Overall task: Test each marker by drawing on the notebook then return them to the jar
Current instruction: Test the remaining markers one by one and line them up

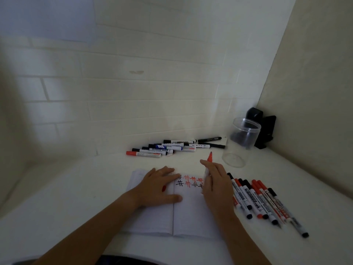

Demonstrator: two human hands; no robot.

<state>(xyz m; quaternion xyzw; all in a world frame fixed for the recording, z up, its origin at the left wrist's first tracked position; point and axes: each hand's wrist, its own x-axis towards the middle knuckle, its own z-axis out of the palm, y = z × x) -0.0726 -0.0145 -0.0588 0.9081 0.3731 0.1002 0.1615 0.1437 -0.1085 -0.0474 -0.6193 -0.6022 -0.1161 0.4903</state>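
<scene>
An open white notebook [191,211] lies on the table, with red and black hash marks [188,181] along the top of its right page. My left hand [158,186] presses flat on the left page with straight fingers, and a small red cap [163,188] shows at its outer edge. My right hand [215,186] grips a red marker [209,159] held upright over the right page, its red end pointing up and its lower end hidden by my fingers. The clear plastic jar [241,142] stands upright at the back right with nothing in it.
Several black, blue and red markers [172,148] lie in a pile by the tiled wall. Another row of several red and black markers [261,199] lies right of the notebook. A black holder [263,129] sits in the corner behind the jar.
</scene>
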